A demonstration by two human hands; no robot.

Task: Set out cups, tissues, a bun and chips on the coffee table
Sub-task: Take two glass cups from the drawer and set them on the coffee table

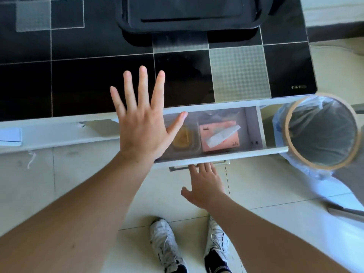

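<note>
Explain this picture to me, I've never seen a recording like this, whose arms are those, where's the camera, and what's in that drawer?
There is no machine here. The one picture comes from a wide-angle camera worn on a person's head, looking forward and down, so the two bare arms are the wearer's own, and the white sneakers at the bottom are their feet.

The left hand is spread flat in the air, fingers straight, holding nothing. The right hand reaches to the metal handle of an open white drawer; its fingertips are at the handle, and whether they grip it is not clear.

The drawer belongs to a coffee table with a black glass top. Inside lie a bun in clear wrapping and a pink tissue pack. A black tray sits on the tabletop, and a lined waste bin stands at the right.
</note>
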